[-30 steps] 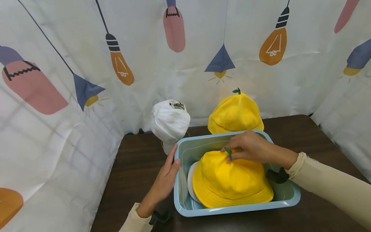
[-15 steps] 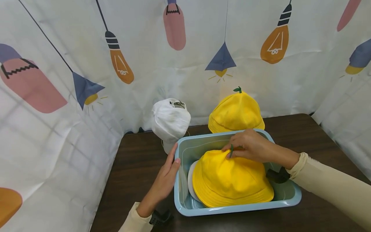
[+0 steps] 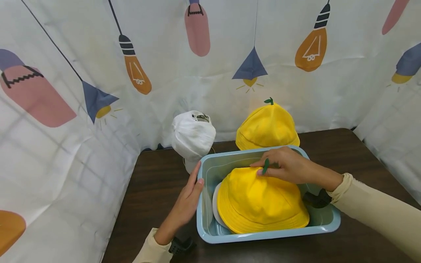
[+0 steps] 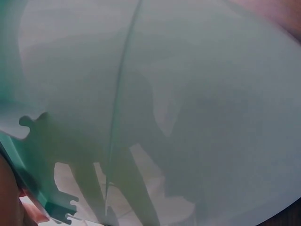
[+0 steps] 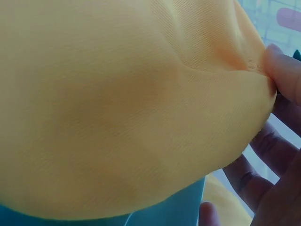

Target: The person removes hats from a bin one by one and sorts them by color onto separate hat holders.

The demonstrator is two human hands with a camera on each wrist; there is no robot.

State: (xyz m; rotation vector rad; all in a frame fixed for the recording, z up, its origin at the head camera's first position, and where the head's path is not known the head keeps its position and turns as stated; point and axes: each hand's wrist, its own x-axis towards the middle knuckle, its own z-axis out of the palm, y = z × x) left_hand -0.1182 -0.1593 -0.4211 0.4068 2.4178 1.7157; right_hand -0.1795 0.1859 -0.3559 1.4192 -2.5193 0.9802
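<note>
A yellow bucket hat [image 3: 260,204] with a green leaf-like stem on its crown sits in a light blue plastic basin [image 3: 260,238]. My right hand [image 3: 289,166] pinches the crown beside the stem, thumb in front; in the right wrist view the hat's cloth [image 5: 141,108] puckers at the thumb [image 5: 284,70]. Under the hat's left side shows the pale edge of a white item [image 3: 216,204], mostly hidden. My left hand [image 3: 187,199] lies with straight fingers against the basin's left rim. The left wrist view is filled by the basin's outer wall [image 4: 188,94].
Behind the basin stands another yellow bucket hat [image 3: 268,128] with a green stem. A white cap [image 3: 194,138] stands at the back left, close to the basin's corner. The dark wooden table [image 3: 148,193] meets a printed cloth backdrop [image 3: 210,84] behind.
My right hand has lifted the hat's crown slightly, and the green stem has tipped from leaning left to leaning right. My left hand stays on the basin's rim.
</note>
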